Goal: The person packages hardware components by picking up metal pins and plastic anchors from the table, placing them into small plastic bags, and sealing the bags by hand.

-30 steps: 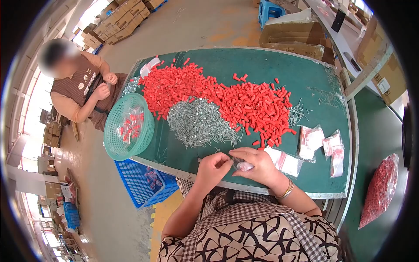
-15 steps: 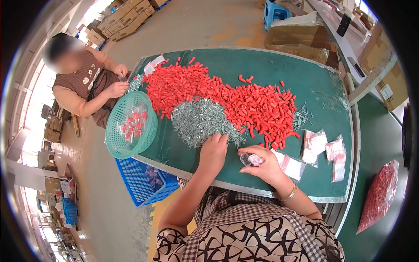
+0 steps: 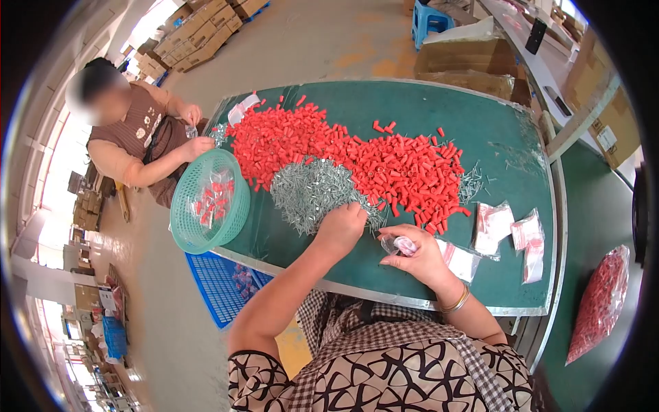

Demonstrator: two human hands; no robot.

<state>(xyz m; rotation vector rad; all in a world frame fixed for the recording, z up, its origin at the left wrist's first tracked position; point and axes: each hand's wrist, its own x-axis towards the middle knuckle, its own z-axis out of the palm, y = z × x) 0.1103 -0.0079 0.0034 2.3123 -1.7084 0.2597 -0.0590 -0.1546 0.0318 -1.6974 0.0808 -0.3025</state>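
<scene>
My left hand (image 3: 340, 232) reaches to the near right edge of a heap of silver screws (image 3: 312, 192). Its fingers are bent together at the screws, and whatever they pinch is hidden. My right hand (image 3: 420, 257) is closed around a small clear plastic bag (image 3: 399, 245) with something pinkish-white at its opening, held just above the table near the front edge. Behind both hands spreads a large pile of red plastic plugs (image 3: 408, 168), which borders the screws.
A green basket (image 3: 240, 206) with bagged red pieces stands at the table's left edge, above a blue crate (image 3: 213, 288). Packs of bags (image 3: 493, 228) lie on the right. A co-worker (image 3: 141, 141) works at the left end. A red-filled sack (image 3: 598, 302) sits at far right.
My left hand has shifted slightly right and up along the screws, its forearm more slanted. My right hand still holds the bag in nearly the same place. The co-worker's hands have moved apart.
</scene>
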